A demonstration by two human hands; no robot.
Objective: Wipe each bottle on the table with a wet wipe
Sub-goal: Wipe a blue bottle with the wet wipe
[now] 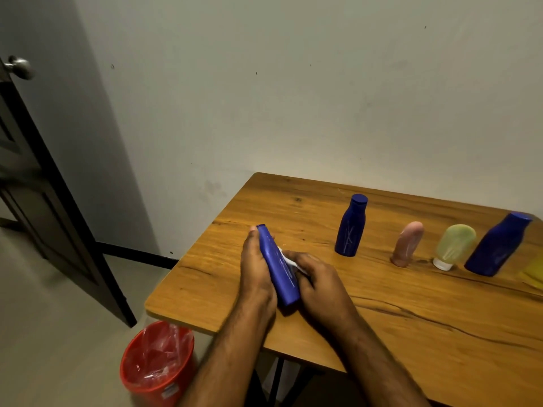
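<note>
Gripping blue bottle (pixel 277 267) lengthwise in left hand (pixel 256 267) above table (pixel 411 318); right hand (pixel 316 279) pinching wet wipe (pixel 289 261) against it. Probably light, slick plastic; holding mid-body. Waiting beyond: 4 standing bottles (pixel 351 226).

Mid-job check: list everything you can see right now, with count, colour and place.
blue bottles: 3; one held, two standing on the table
pink bottle: 1, standing in the row
yellow-green bottle: 1, standing cap down
wet wipe: 1, white, against held bottle
yellow item: 1, right edge, unclear
table: 1, wooden
bin: 1, red, on floor
door: 1, dark, left
left hand: holds bottle
right hand: holds wipe
</note>
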